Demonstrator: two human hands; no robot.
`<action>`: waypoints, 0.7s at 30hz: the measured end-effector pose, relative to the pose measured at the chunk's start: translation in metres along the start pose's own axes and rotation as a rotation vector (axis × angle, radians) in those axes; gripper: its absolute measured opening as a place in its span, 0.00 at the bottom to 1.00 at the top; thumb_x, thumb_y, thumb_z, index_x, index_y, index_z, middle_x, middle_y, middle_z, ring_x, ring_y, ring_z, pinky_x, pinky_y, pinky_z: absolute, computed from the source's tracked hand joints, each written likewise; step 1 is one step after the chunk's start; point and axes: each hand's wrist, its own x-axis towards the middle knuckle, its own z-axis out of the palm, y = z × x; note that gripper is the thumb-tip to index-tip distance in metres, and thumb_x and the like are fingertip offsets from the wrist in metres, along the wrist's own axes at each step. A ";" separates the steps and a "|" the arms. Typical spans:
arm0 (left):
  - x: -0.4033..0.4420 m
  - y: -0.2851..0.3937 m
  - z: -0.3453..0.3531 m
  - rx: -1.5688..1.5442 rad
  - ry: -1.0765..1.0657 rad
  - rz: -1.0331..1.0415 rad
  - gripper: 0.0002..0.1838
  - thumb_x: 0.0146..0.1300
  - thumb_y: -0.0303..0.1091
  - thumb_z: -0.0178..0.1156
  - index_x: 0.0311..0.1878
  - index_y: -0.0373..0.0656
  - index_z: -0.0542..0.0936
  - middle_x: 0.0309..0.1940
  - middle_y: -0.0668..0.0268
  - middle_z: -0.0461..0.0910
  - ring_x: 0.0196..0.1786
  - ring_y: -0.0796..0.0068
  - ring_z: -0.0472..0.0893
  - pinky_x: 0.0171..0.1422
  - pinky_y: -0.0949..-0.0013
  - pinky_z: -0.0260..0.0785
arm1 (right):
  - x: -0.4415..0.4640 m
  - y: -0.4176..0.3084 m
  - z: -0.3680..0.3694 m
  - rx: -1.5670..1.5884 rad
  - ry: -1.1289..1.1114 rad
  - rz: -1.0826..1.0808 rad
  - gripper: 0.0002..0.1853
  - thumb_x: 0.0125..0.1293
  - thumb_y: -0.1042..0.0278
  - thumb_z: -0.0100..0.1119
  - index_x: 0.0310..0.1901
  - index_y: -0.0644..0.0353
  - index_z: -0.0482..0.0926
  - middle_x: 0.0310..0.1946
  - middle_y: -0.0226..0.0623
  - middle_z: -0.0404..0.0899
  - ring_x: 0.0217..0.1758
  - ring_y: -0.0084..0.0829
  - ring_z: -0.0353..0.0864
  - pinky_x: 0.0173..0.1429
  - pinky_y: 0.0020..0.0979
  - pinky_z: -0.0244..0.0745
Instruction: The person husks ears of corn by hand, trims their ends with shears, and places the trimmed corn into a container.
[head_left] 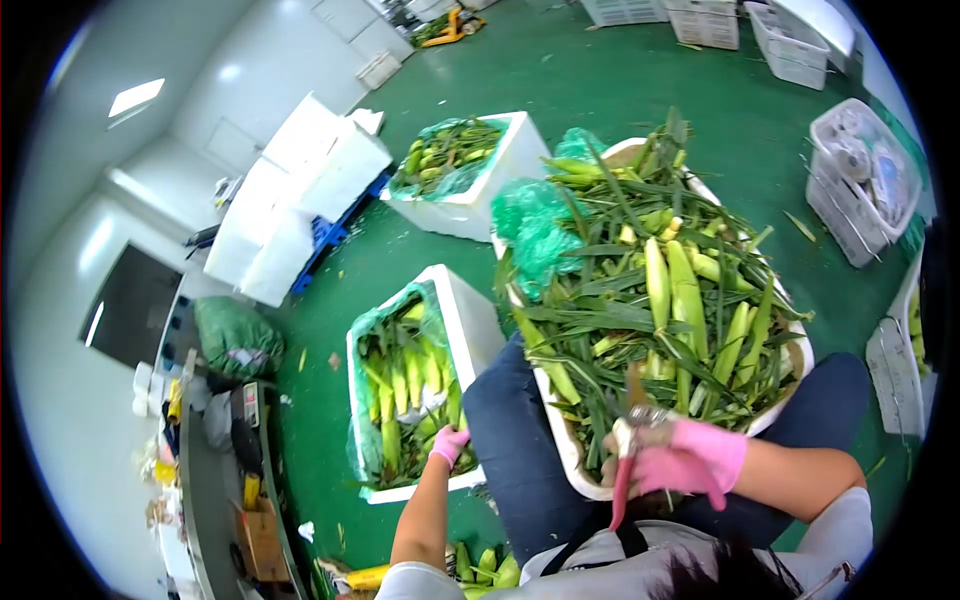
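Observation:
My left hand, in a pink glove, reaches down into a white foam box lined with green plastic. Its fingers are closed round the lower end of an ear of corn, partly hidden. Husked-green ears of corn lie side by side in that box. My right hand, also pink-gloved, grips pruning shears with red handles, blades pointing up. It is over the near edge of a white tub on my lap, heaped with corn ears and long cut leaves.
Another foam box of green corn stands ahead. Green plastic film hangs over the tub's left edge. White foam boxes are stacked on a blue pallet. White crates line the right side. More corn lies by my feet.

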 end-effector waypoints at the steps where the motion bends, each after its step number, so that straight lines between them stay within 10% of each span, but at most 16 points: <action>1: -0.009 -0.002 -0.007 -0.100 0.014 0.024 0.30 0.63 0.51 0.66 0.56 0.32 0.82 0.49 0.50 0.87 0.48 0.55 0.88 0.52 0.59 0.79 | 0.000 -0.012 0.007 0.020 -0.008 -0.054 0.28 0.74 0.59 0.65 0.68 0.63 0.68 0.57 0.51 0.80 0.63 0.49 0.80 0.70 0.51 0.74; 5: -0.089 0.040 -0.052 -1.026 -0.216 -0.080 0.30 0.70 0.44 0.62 0.70 0.38 0.72 0.48 0.56 0.84 0.45 0.63 0.86 0.48 0.58 0.82 | 0.000 -0.048 0.020 -0.378 0.075 -0.481 0.33 0.67 0.60 0.66 0.69 0.64 0.67 0.54 0.46 0.81 0.56 0.41 0.83 0.64 0.45 0.78; 8: -0.185 0.129 -0.074 -1.012 -0.073 0.333 0.32 0.70 0.43 0.62 0.73 0.40 0.67 0.54 0.58 0.81 0.48 0.64 0.84 0.52 0.60 0.80 | 0.004 -0.047 0.031 -0.729 0.328 -0.584 0.41 0.58 0.65 0.69 0.73 0.65 0.66 0.48 0.34 0.78 0.47 0.30 0.80 0.53 0.34 0.78; 10: -0.217 0.169 -0.080 -0.822 -0.138 0.440 0.42 0.61 0.41 0.73 0.75 0.39 0.64 0.58 0.58 0.79 0.55 0.67 0.81 0.62 0.62 0.76 | 0.009 -0.037 0.019 -0.925 0.406 -0.482 0.44 0.54 0.67 0.73 0.74 0.66 0.65 0.50 0.34 0.79 0.49 0.27 0.80 0.54 0.30 0.78; 15: -0.271 0.284 -0.032 -0.096 0.022 0.753 0.52 0.52 0.40 0.82 0.77 0.37 0.63 0.66 0.57 0.77 0.68 0.65 0.76 0.73 0.62 0.68 | 0.012 -0.022 -0.007 -1.687 0.368 -0.579 0.54 0.52 0.40 0.77 0.73 0.69 0.65 0.61 0.60 0.76 0.67 0.56 0.75 0.74 0.46 0.68; 21: -0.276 0.347 0.012 0.486 0.483 1.269 0.48 0.41 0.31 0.82 0.71 0.41 0.73 0.45 0.53 0.80 0.47 0.46 0.79 0.51 0.51 0.74 | -0.012 -0.045 -0.021 -1.694 0.560 -0.639 0.52 0.54 0.37 0.73 0.72 0.66 0.65 0.60 0.56 0.76 0.64 0.55 0.76 0.70 0.48 0.70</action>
